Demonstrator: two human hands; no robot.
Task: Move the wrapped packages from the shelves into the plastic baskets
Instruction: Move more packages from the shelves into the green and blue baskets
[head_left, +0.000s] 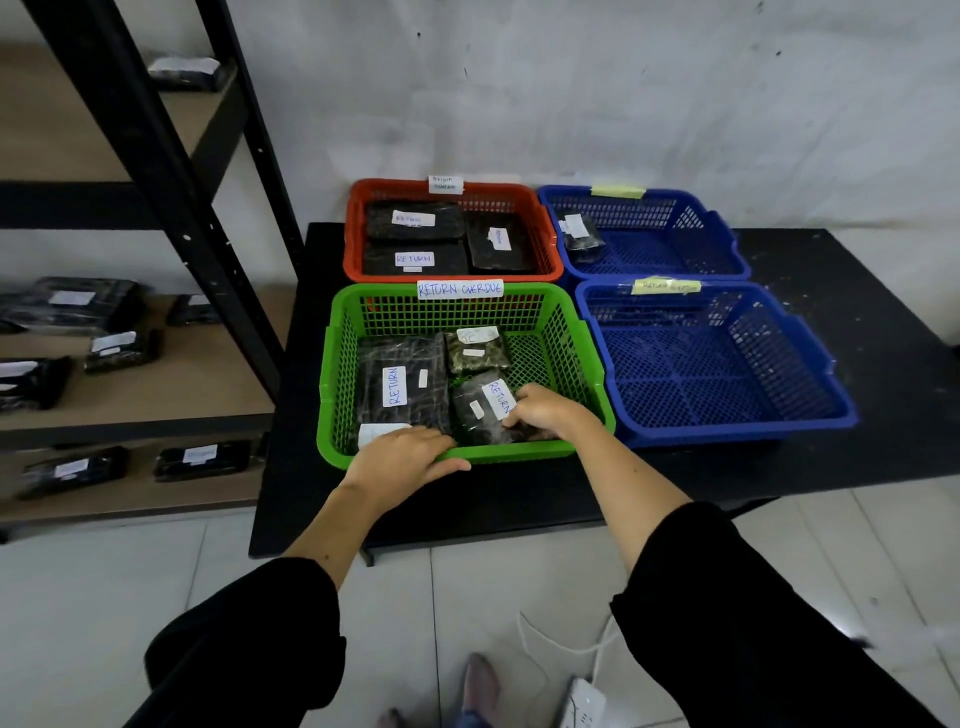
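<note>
A green basket (582, 332) labelled "RETURN OVERDUE" sits at the front of a low black table. In it lie a large black wrapped package (402, 389), a small greenish one (480, 351) and a small black one (480, 410), all with white "RETURN" labels. My right hand (545, 410) is inside the basket, fingers closed on the right edge of the small black package. Over the basket's near rim, my left hand (402, 457) rests flat, covering part of a white label. More wrapped packages (122, 348) lie on the shelves at the left.
Behind the green basket is a red basket (353, 228) with three packages. Two blue baskets stand at the right: the far one (675, 208) holds one small package, the near one (727, 358) holds none. A black shelf post (171, 171) rises at left. A white power strip (582, 701) lies on the floor.
</note>
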